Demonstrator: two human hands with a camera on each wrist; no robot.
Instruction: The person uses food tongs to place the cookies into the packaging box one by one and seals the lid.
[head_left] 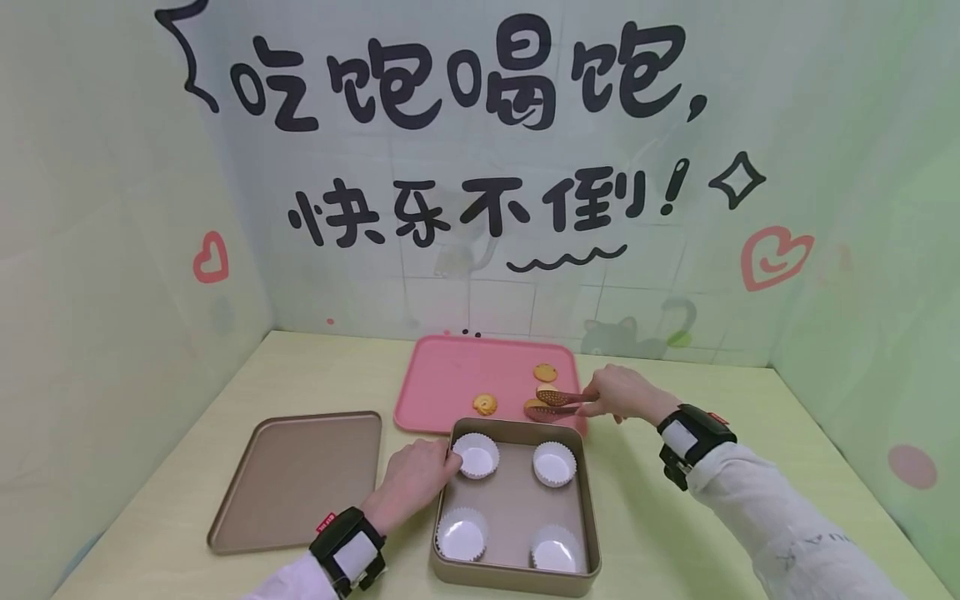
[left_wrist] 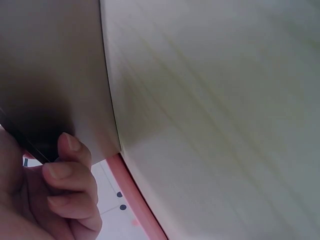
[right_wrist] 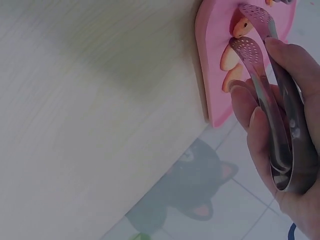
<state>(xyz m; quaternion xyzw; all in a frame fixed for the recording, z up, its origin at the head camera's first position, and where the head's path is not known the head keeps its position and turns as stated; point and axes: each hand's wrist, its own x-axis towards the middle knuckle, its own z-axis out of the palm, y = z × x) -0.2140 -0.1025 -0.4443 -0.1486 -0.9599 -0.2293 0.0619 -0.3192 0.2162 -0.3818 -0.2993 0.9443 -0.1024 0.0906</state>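
Tongs (head_left: pixel 558 399) in the right hand (head_left: pixel 624 392)

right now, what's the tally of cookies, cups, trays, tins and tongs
Cookies: 4
Cups: 4
Trays: 2
Tin: 1
Tongs: 1
Total: 12

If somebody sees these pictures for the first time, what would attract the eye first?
Probably the large black writing on the back wall. Next comes the pink tray below it, where the right hand holds tongs at the cookies. In front, the left hand grips the left side of a pan with four white paper cups.
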